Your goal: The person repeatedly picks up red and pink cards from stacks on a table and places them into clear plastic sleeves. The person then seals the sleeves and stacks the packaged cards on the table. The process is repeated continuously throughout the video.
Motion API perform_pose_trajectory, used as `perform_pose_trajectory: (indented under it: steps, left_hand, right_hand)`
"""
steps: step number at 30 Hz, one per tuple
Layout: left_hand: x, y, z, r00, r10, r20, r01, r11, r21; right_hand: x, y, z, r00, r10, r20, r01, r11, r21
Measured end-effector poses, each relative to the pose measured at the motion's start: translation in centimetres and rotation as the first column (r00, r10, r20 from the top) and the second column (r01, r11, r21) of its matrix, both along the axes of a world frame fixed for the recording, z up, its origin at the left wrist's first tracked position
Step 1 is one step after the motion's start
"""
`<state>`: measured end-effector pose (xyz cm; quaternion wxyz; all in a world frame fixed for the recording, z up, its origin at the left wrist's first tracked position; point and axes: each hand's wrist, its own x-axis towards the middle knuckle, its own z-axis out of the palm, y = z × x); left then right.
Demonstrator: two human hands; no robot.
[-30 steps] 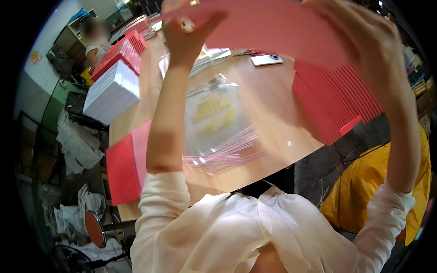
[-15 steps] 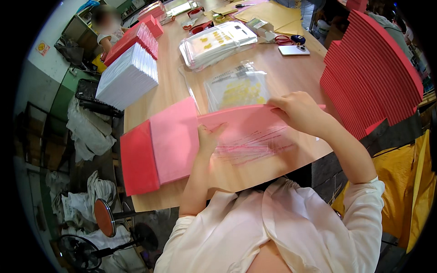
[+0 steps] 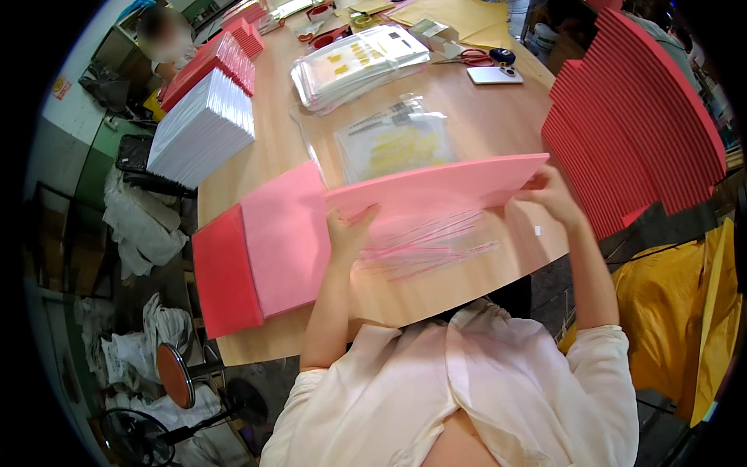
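The pink stack (image 3: pixel 284 237) lies on the desk (image 3: pixel 482 117) at nine o'clock of the left hand (image 3: pixel 348 233). That hand grips the near left edge of the pink sheet (image 3: pixel 436 187); the right hand (image 3: pixel 551 194) pinches its right end at three o'clock. To lay it well, both edges should stay level and meet the stack squarely.

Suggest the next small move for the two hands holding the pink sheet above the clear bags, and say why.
Probably lower the pink sheet toward the clear bags on the table. The left hand grips its near-left edge and the right hand its right end, so it hangs level just above those bags, with the pink stack lying to the left.
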<state>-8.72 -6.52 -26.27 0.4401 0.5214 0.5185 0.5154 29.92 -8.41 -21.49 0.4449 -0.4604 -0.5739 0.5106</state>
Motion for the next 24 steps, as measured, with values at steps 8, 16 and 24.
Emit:
perform_pose_trajectory:
  steps: [8,16,24]
  left_hand:
    - [1.0,-0.3,0.5,0.995,0.026,0.097,-0.041,0.987,0.156]
    - [2.0,0.7,1.5,0.997,0.04,0.061,-0.05,0.984,0.169]
    - [5.3,4.7,3.3,0.975,-0.201,0.095,0.206,0.978,-0.037]
  right_hand:
    - [-3.2,0.2,-2.3,0.993,-0.091,-0.078,0.089,0.996,-0.022]
    - [-2.3,-0.8,-1.2,0.991,-0.085,0.099,0.076,0.992,0.098]
    - [3.4,-9.0,3.4,0.974,-0.215,-0.077,0.204,0.97,-0.134]
